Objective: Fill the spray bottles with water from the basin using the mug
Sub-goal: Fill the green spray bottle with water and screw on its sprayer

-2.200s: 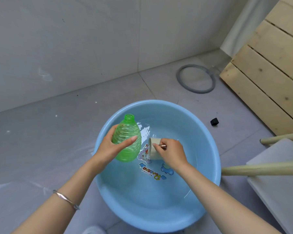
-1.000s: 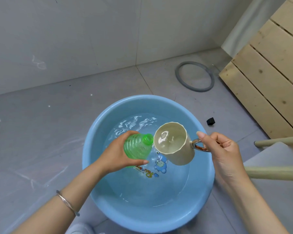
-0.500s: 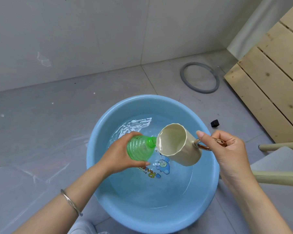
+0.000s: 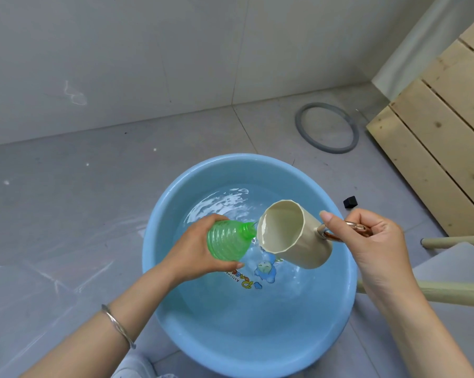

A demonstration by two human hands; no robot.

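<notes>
Over the grey floor's blue basin (image 4: pixel 159 268), right hand (image 4: pixel 372 241) clamping the mug (image 4: pixel 298 241) has tipped further; left hand (image 4: pixel 194 252) clamps the green bottle (image 4: pixel 227 241), probably filling.

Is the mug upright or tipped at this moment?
Tipped. The mug lies almost sideways in the right hand, its mouth turned to the neck of the green bottle above the basin.

Over the basin (image 4: pixel 159 268) the middle is taken: the left hand (image 4: pixel 194 252) with the green bottle (image 4: pixel 227 242) meets the tilted mug (image 4: pixel 293 238) held by the right hand (image 4: pixel 372 246); the near half of the water lies open; right of the rim, two wooden poles (image 4: pixel 443 293) and a pallet (image 4: pixel 443 148) crowd in; the floor to the left is bare
</notes>
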